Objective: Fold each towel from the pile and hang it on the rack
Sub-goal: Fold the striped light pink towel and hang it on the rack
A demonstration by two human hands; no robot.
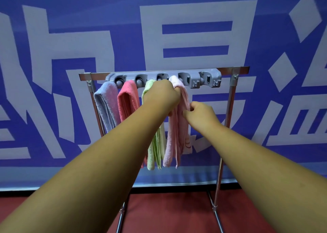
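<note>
Fingers (174, 89) of left hand (161, 95) grip pale pink towel (175, 137) top mid-frame, right hand (200, 115) pinches edge; we should seat it snugly in rack (203, 77).

I read the scene as moderately bright under even, diffuse light; shadows are soft and faint. The blue wall banner with pale block characters (194, 29) darkens toward its top corners. Thin glare streaks run along the chrome tube rack (230, 69). The dark red floor (168, 213) is dimmer. Wide-angle distortion bows the banner's lower edge and enlarges the bare forearms (109, 151), which look soft. Loop texture on the pale pink terry towel (177, 135) is resolved, though smoothed.
</note>
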